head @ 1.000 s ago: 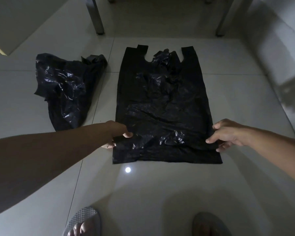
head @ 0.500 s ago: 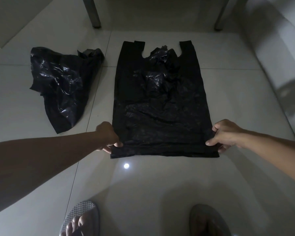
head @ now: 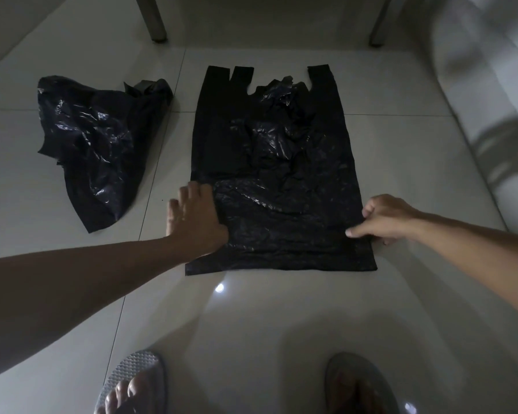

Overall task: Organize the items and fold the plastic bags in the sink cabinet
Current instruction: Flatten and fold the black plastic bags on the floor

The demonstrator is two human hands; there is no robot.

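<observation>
On the tiled floor [head: 281, 309]: flat black plastic bag [head: 275, 174], lying spread, handles pointing away. Left hand [head: 196, 216] pressing its left edge, fingers straight. Right hand [head: 383, 219] pinching its right edge. Crumpled black bag [head: 96, 144] lying apart, to the left.

Bare forearms, no sleeves — grey ridged sandals [head: 138, 375] on both feet, toes showing.
</observation>
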